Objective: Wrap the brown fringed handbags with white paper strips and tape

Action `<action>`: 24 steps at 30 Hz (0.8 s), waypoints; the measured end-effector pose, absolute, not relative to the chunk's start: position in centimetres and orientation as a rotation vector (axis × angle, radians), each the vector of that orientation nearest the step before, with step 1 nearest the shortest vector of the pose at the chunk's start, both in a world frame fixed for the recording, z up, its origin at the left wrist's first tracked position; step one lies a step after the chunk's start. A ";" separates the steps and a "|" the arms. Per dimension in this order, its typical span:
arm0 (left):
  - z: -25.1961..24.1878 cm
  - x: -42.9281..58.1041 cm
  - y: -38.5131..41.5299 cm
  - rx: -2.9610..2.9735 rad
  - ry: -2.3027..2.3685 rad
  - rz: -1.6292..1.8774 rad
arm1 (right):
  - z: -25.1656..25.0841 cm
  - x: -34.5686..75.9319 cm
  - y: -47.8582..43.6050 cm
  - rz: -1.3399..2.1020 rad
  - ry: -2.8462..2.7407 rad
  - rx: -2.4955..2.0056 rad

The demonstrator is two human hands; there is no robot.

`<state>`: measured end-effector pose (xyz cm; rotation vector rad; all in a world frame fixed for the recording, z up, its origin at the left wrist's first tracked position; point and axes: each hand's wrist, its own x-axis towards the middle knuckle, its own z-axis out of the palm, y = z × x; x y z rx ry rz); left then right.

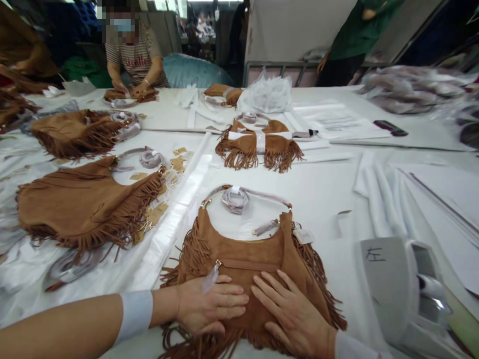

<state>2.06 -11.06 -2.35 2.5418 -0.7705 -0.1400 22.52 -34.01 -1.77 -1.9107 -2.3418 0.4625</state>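
A brown suede fringed handbag (254,249) lies flat on the white table in front of me, its wrapped strap curving away at the top. My left hand (211,303) rests flat on the bag's lower left, fingers stretched out to the right. Beside it, my right hand (288,309) presses flat on the lower right, fingers apart. Neither holds anything. A zipper pull wrapped in clear plastic (211,276) lies over the back of my left hand. A coiled, wrapped strap (235,199) sits inside the handle's loop. Long fringe hangs from both sides of the bag.
Another fringed bag (78,199) lies at left beside paper tags (155,214). Farther back are a folded, banded bag (260,142) and a heap of white plastic (267,94). A grey tape dispenser (389,284) stands at right. Across the table a person (136,60) handles a bag.
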 end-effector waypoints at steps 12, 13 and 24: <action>-1.2 2.4 -12.5 2.596 -0.722 -0.136 | -0.8 22.2 -33.6 0.590 -2.279 -1.923; -0.9 2.6 -13.1 2.632 -0.695 -0.115 | -0.4 22.1 -33.7 0.586 -2.277 -1.919; -3.4 3.7 -15.3 2.911 -0.678 0.173 | 0.1 21.5 -35.1 0.546 -2.120 -1.832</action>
